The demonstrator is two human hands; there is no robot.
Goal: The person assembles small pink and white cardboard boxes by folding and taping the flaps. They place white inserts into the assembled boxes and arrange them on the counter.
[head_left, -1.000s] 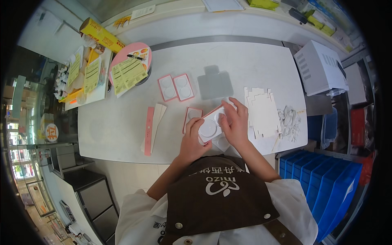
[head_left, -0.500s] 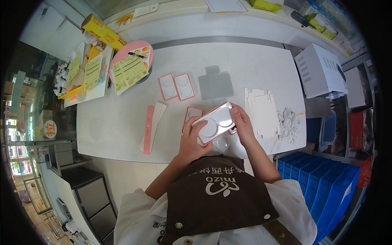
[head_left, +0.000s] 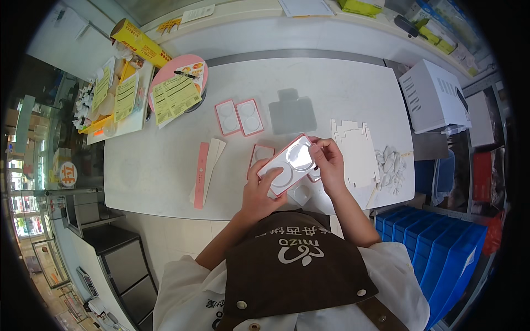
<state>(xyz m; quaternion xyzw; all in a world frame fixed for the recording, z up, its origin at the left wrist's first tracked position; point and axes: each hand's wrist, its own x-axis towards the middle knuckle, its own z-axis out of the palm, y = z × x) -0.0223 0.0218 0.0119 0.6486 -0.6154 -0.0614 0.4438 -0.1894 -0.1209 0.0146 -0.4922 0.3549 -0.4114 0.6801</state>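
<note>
"Where is the pink-edged box with two round wells (head_left: 289, 165)?"

"Tilted, above the near part of your desk (head_left: 154, 160), its wells facing you. Your left hand (head_left: 261, 190) is curled firmly around its lower-left end, thumb across the face."

"And the right hand (head_left: 328, 160)?"

"Your thumb and fingers are bent close together at its upper-right corner; I cannot tell whether you are pinching it."

"What lies around it?"

"Beyond your hands, two matching boxes (head_left: 250, 117) lie side by side, left of a grey translucent sheet (head_left: 292, 115). White card blanks (head_left: 353, 154) are stacked to your right, a pink strip (head_left: 200, 176) to your left."
</note>
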